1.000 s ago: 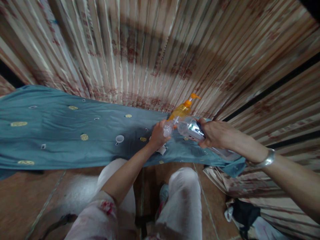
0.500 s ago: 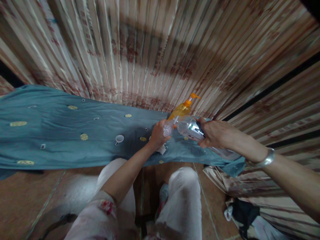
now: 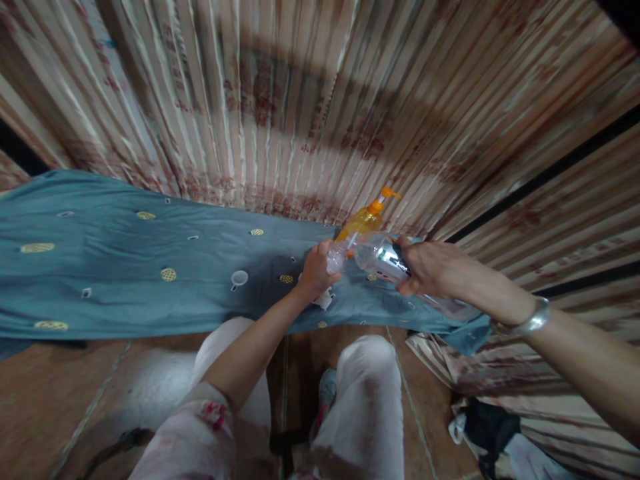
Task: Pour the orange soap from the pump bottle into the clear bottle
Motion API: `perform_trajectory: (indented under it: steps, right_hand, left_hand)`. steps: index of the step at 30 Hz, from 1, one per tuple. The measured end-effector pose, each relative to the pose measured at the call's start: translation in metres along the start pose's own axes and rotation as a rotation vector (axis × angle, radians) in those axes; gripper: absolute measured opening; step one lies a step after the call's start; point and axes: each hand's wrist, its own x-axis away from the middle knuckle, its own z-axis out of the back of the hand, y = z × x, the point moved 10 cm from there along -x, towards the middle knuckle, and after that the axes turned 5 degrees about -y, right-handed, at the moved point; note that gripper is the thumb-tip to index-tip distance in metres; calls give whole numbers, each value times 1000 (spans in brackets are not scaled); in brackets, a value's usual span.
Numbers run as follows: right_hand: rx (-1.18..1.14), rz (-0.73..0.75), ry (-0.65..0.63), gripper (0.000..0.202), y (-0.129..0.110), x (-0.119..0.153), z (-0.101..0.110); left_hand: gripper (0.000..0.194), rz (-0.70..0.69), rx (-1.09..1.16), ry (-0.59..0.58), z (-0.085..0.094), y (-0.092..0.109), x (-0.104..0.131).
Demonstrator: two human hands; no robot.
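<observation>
My left hand [image 3: 315, 272] is closed around a small clear plastic container [image 3: 335, 259], whose full shape is hidden by the fingers. Tilted toward it is a large clear plastic bottle [image 3: 370, 253] with a silver and black label. My right hand [image 3: 431, 267] grips that bottle round its labelled part. The bottle's neck end meets the small container's opening, or comes very near it. Just behind them stands a pump bottle [image 3: 361, 221] of yellow liquid with an orange pump top. Under my left hand lies a small white piece [image 3: 324, 300], partly hidden.
A blue-green cloth [image 3: 115, 267] with yellow prints covers the long narrow surface. On it is a white round shape [image 3: 239, 277] with a short handle. A pleated curtain [image 3: 280, 120] hangs close behind. Dark fabric [image 3: 490, 423] lies at the lower right.
</observation>
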Motion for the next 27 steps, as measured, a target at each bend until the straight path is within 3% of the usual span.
perform_trajectory:
  steps: [27]
  right_hand:
    - [-17, 31, 11, 57, 1, -2, -3]
  left_hand:
    - [79, 11, 12, -8, 0, -2, 1]
